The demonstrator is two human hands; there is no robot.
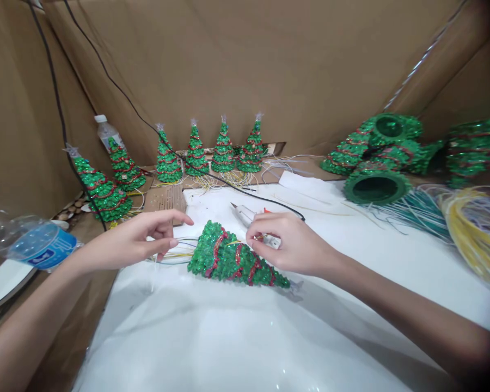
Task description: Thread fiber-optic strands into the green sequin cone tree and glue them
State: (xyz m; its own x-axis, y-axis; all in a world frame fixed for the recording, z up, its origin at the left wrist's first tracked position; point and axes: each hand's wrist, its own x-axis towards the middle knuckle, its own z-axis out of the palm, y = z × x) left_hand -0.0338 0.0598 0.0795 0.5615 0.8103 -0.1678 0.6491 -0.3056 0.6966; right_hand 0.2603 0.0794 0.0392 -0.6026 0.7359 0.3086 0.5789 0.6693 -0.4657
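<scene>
A small green Christmas tree ornament (224, 256) with red glitter garland lies on its side on the white work surface, its clear star tip (296, 287) pointing right. Thin coloured wires (183, 247) come out of its base. My left hand (142, 237) hovers by that base with thumb and index finger apart, apparently holding nothing. Above the tree's middle, my right hand (288, 242) pinches the end of a thin yellow wire (236, 242) that sticks out of the tree. Partly hidden behind this hand lies a white tool with a pointed tip (244, 214).
Several finished-looking trees (224, 147) stand along the back and left. Hollow green trees (378, 188) are piled at right beside bundles of yellow wire (469, 228). A black cable (212, 177) crosses the surface. A plastic bottle (44, 242) lies at left.
</scene>
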